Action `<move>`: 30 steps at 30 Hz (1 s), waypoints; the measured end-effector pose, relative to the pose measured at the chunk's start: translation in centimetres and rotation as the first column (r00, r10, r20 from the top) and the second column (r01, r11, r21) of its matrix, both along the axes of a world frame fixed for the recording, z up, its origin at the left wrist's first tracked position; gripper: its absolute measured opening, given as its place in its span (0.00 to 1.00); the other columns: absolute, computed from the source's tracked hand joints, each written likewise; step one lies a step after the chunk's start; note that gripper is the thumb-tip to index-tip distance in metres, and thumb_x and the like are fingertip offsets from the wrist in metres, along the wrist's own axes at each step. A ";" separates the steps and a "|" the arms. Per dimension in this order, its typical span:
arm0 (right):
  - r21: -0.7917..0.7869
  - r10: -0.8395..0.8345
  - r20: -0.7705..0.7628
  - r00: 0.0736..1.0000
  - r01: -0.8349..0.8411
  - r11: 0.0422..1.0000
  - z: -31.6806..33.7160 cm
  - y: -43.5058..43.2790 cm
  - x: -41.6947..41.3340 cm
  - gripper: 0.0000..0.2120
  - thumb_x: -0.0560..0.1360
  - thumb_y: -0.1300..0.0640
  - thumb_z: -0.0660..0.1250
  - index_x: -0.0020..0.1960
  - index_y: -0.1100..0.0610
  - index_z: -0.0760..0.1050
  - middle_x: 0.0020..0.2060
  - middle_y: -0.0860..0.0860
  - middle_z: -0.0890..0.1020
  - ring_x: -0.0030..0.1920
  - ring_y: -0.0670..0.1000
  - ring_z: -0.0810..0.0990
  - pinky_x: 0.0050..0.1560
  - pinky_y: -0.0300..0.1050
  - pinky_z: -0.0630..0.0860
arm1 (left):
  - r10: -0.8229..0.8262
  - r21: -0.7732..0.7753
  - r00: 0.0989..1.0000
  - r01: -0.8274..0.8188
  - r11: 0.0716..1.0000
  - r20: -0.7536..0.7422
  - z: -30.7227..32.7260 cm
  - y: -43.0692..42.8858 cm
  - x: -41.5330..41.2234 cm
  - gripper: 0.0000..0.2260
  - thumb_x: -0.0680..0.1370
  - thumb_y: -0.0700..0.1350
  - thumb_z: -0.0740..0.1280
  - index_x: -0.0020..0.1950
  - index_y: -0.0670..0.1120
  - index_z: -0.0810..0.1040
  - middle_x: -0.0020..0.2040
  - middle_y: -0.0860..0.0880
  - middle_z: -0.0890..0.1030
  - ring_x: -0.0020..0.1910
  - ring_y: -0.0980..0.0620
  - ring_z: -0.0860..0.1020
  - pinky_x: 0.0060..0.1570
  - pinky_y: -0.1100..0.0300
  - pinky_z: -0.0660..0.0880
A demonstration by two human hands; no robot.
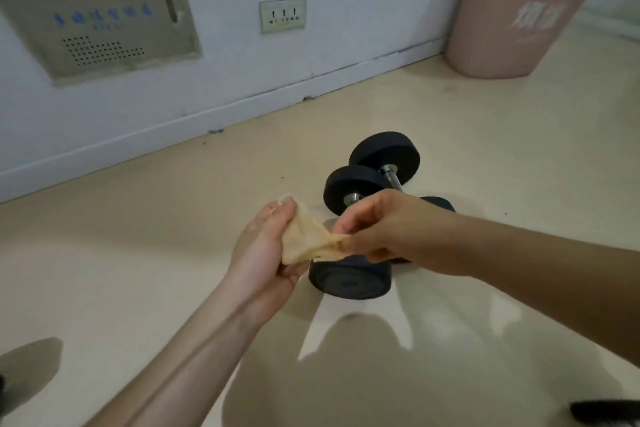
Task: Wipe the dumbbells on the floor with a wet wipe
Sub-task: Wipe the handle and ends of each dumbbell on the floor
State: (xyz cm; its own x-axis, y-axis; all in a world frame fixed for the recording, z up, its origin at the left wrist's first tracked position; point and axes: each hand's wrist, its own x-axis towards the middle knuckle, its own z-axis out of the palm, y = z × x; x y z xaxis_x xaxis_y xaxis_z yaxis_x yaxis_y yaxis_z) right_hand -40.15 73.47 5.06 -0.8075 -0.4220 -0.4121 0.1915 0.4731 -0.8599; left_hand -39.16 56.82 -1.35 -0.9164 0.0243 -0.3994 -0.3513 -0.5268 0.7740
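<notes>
Pale, glossy floor (138, 253) here, with shadows pooling at the bottom edge. Both forearms reach in, and there's the wet wipe (308, 236), crumpled and beige, stretched between the two hands. The left hand (266, 253) curls its fingers round one end; the right hand (388, 225) pinches the other end with thumb and fingertips. Just behind them the nearer dumbbell (349, 279) lies on the floor, black end disc facing us, partly hidden by the hands. Right beside it, the second dumbbell (384, 156) shows a chrome handle. Further back, a white wall (242, 62) carries a socket (282, 15) and a vented grey panel (93, 10); a pink bin (512, 17) stands far right.
</notes>
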 end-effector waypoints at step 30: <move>-0.636 -0.502 0.451 0.738 0.660 0.399 -12.0 0.3 5.3 0.14 0.74 0.54 0.66 0.57 0.58 0.79 0.61 0.54 0.79 0.59 0.52 0.78 0.64 0.52 0.68 | -0.513 -0.684 0.836 0.260 0.682 -0.194 -8.3 2.1 0.1 0.16 0.73 0.32 0.68 0.47 0.54 0.81 0.41 0.44 0.79 0.41 0.53 0.76 0.45 0.62 0.73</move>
